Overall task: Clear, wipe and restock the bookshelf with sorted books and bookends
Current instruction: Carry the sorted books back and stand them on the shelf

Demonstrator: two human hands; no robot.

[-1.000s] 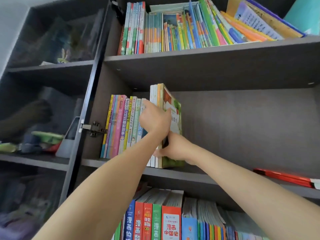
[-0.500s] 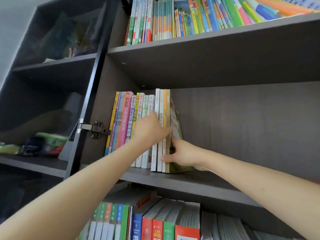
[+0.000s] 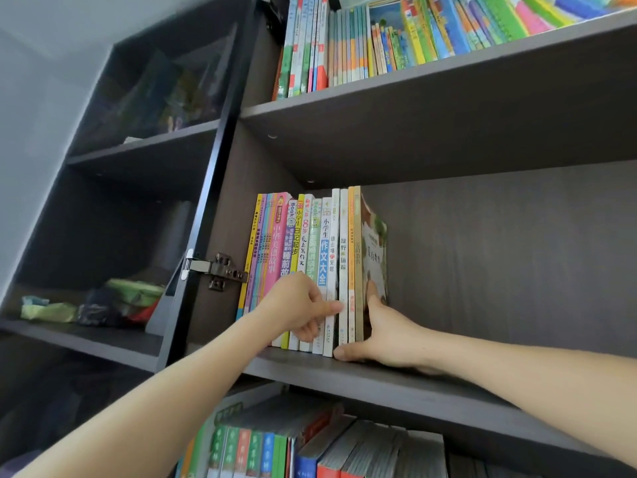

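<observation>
Your dark grey bookshelf (image 3: 448,125) fills the view from below, its tinted glass door (image 3: 138,208) standing to the left with crumpled green and dark items (image 3: 103,305) dimly visible behind it. On the top shelf, a packed row of colourful thin books (image 3: 379,43) runs from the left wall rightward, the far-right ones leaning. On the middle shelf board (image 3: 431,388), the row of books (image 3: 310,257) you are restocking stands upright against the left wall, pink and yellow spines at the left, white and tan spines at the right; the rest of that board to the right lies bare. Below, more books (image 3: 310,450) show their tops and spines.

Your right hand (image 3: 389,334) braces the right end of the row: its fingers lie straight and pressed together against the cover of the end book (image 3: 376,250), its thumb laid along the board at the foot of the spines. Your left hand (image 3: 296,305) sits in front of the spines, fingers curled in, one digit stretched out to touch a white spine. A metal hinge (image 3: 220,270) is fixed to the left wall, beside the yellow spine.
</observation>
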